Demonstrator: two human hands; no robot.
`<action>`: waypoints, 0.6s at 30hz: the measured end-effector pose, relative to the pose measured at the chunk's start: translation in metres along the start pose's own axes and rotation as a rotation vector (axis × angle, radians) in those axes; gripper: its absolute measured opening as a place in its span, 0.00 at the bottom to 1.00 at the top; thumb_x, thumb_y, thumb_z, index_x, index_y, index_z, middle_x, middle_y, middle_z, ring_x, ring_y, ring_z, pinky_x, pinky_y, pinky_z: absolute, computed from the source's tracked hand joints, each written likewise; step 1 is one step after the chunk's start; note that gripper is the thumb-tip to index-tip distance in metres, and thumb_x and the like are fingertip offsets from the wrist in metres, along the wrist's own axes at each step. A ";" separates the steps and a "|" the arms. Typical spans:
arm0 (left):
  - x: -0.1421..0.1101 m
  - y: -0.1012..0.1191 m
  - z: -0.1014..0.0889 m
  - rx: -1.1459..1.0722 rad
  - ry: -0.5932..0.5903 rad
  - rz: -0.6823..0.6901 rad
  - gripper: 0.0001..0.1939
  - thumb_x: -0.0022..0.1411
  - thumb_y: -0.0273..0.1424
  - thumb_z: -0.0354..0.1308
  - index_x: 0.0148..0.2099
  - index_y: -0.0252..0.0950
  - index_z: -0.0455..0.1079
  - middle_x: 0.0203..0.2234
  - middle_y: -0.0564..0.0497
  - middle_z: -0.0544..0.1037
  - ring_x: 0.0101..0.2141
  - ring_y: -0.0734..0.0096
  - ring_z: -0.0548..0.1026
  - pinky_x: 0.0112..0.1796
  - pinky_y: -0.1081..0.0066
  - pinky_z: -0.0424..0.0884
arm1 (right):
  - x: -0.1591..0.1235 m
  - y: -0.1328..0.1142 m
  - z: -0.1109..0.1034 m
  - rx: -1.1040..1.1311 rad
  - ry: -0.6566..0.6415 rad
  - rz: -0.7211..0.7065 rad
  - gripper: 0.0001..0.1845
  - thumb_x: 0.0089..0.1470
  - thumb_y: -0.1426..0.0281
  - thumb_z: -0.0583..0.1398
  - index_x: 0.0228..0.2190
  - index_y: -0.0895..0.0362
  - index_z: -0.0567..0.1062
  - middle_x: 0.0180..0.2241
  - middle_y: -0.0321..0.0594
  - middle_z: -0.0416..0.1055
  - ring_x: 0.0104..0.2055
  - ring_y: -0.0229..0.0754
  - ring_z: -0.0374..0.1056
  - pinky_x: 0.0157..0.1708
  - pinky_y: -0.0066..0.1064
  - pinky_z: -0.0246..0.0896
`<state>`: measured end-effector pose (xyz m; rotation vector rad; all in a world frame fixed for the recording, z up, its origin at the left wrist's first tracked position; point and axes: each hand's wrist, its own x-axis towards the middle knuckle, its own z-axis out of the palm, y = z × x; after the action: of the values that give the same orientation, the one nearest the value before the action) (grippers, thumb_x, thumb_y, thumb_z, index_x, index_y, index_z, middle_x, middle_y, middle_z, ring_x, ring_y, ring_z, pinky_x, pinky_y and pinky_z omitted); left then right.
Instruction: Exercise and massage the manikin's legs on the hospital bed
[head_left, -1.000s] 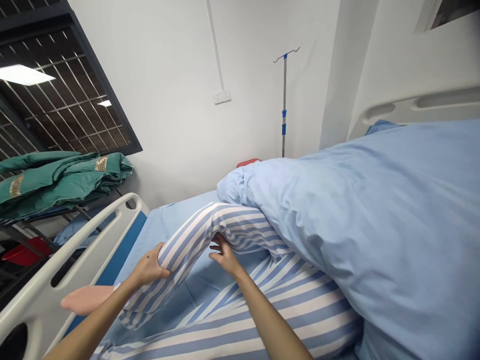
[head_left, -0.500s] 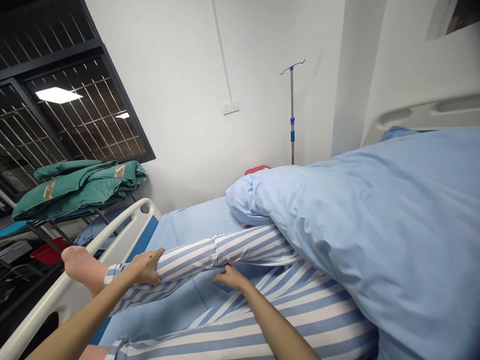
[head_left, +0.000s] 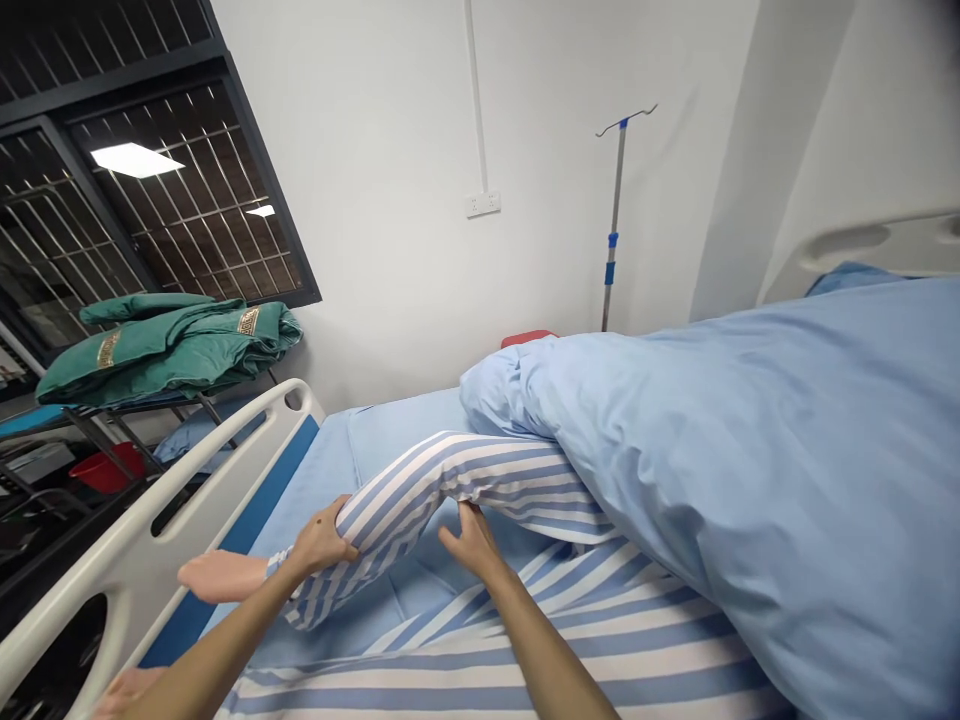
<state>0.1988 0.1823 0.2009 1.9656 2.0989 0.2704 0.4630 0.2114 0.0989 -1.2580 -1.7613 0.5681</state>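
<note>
A figure in blue-and-white striped trousers lies on a hospital bed, its far leg (head_left: 420, 490) bent at the knee. My left hand (head_left: 324, 543) is wrapped round the shin of that leg, just above the bare foot (head_left: 217, 576). My right hand (head_left: 466, 538) reaches under the knee, fingers pressed up against the striped cloth. The near leg (head_left: 525, 670) lies flat along the bottom of the view. A light blue quilt (head_left: 750, 450) covers the body above the thighs.
A white footboard rail (head_left: 150, 500) with blue panel runs at the left. Green folded bedding (head_left: 165, 340) lies on a rack by a barred window. An IV pole (head_left: 613, 230) stands at the wall, a red object (head_left: 527, 338) below it. The blue sheet (head_left: 390, 420) shows beyond the knee.
The leg was bent, then stretched out nearly straight with the foot lifted toward the rail, and is now bent again with the knee raised. Both my hands stayed on it.
</note>
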 end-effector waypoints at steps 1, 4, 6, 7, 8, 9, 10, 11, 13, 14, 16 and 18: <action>0.002 0.004 0.004 -0.033 0.011 0.003 0.41 0.35 0.31 0.63 0.55 0.44 0.57 0.39 0.53 0.73 0.38 0.64 0.71 0.34 0.72 0.65 | 0.001 -0.001 -0.001 -0.054 0.029 -0.020 0.27 0.46 0.67 0.55 0.49 0.63 0.64 0.46 0.54 0.66 0.50 0.53 0.61 0.51 0.43 0.55; 0.008 0.023 0.018 -0.143 0.057 0.040 0.39 0.36 0.31 0.63 0.54 0.44 0.57 0.37 0.56 0.73 0.38 0.67 0.71 0.35 0.73 0.65 | 0.004 -0.002 -0.004 -0.164 0.146 -0.060 0.30 0.47 0.69 0.54 0.53 0.64 0.59 0.47 0.55 0.64 0.50 0.53 0.61 0.49 0.43 0.58; 0.012 0.040 0.030 -0.225 0.091 0.078 0.39 0.37 0.32 0.63 0.54 0.43 0.56 0.38 0.56 0.73 0.39 0.67 0.71 0.37 0.74 0.66 | 0.007 -0.003 -0.006 -0.214 0.238 -0.091 0.33 0.47 0.71 0.53 0.56 0.64 0.54 0.51 0.56 0.60 0.53 0.53 0.58 0.50 0.43 0.59; 0.013 0.049 0.036 -0.258 0.107 0.095 0.39 0.37 0.32 0.63 0.54 0.43 0.56 0.40 0.56 0.72 0.40 0.67 0.70 0.37 0.74 0.66 | 0.007 -0.003 -0.006 -0.234 0.277 -0.103 0.35 0.47 0.72 0.52 0.57 0.63 0.52 0.53 0.55 0.58 0.54 0.53 0.56 0.50 0.43 0.58; 0.014 0.057 0.041 -0.281 0.119 0.104 0.39 0.38 0.33 0.63 0.54 0.43 0.55 0.41 0.55 0.72 0.41 0.67 0.70 0.38 0.73 0.67 | 0.008 -0.003 -0.007 -0.250 0.307 -0.108 0.36 0.47 0.73 0.52 0.58 0.63 0.50 0.54 0.55 0.56 0.55 0.53 0.55 0.50 0.44 0.58; 0.016 0.064 0.046 -0.293 0.121 0.106 0.39 0.38 0.33 0.63 0.55 0.42 0.54 0.42 0.54 0.72 0.41 0.67 0.70 0.38 0.73 0.67 | 0.009 -0.002 -0.007 -0.263 0.325 -0.105 0.36 0.47 0.74 0.52 0.58 0.62 0.48 0.54 0.54 0.55 0.55 0.54 0.55 0.50 0.45 0.58; 0.016 0.070 0.050 -0.296 0.117 0.103 0.39 0.39 0.33 0.62 0.55 0.41 0.53 0.43 0.53 0.71 0.41 0.66 0.70 0.38 0.73 0.67 | 0.009 -0.002 -0.006 -0.272 0.329 -0.099 0.37 0.47 0.74 0.52 0.58 0.62 0.48 0.54 0.55 0.56 0.55 0.54 0.55 0.49 0.45 0.59; 0.017 0.074 0.054 -0.295 0.113 0.098 0.39 0.39 0.33 0.62 0.55 0.40 0.52 0.43 0.52 0.71 0.41 0.66 0.70 0.38 0.72 0.68 | 0.009 -0.001 -0.006 -0.279 0.325 -0.093 0.37 0.47 0.74 0.52 0.58 0.63 0.47 0.53 0.55 0.56 0.55 0.54 0.55 0.49 0.45 0.59; 0.016 0.077 0.057 -0.297 0.103 0.097 0.39 0.40 0.33 0.62 0.55 0.39 0.52 0.43 0.52 0.71 0.41 0.66 0.70 0.39 0.72 0.68 | 0.010 0.000 -0.004 -0.292 0.304 -0.093 0.36 0.47 0.74 0.51 0.58 0.63 0.48 0.53 0.56 0.57 0.54 0.55 0.55 0.48 0.45 0.60; 0.016 0.077 0.057 -0.303 0.093 0.101 0.38 0.40 0.33 0.62 0.55 0.39 0.52 0.43 0.52 0.71 0.41 0.67 0.70 0.39 0.73 0.68 | 0.010 0.001 -0.003 -0.301 0.295 -0.097 0.36 0.47 0.74 0.51 0.58 0.63 0.48 0.53 0.56 0.57 0.54 0.54 0.56 0.48 0.45 0.60; 0.014 0.074 0.054 -0.322 0.080 0.109 0.38 0.40 0.32 0.62 0.55 0.40 0.53 0.42 0.53 0.72 0.40 0.68 0.70 0.38 0.74 0.67 | 0.011 0.002 -0.002 -0.324 0.285 -0.098 0.35 0.47 0.74 0.51 0.58 0.64 0.49 0.52 0.55 0.57 0.54 0.54 0.56 0.48 0.45 0.60; 0.013 0.071 0.049 -0.328 0.070 0.115 0.38 0.39 0.32 0.62 0.54 0.41 0.54 0.39 0.54 0.72 0.39 0.68 0.70 0.37 0.74 0.67 | 0.010 0.003 -0.003 -0.340 0.284 -0.086 0.35 0.47 0.74 0.52 0.58 0.64 0.49 0.51 0.55 0.58 0.53 0.54 0.56 0.48 0.44 0.60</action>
<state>0.2807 0.1982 0.1755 1.9020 1.8419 0.6685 0.4657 0.2218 0.1018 -1.4055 -1.7033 0.0336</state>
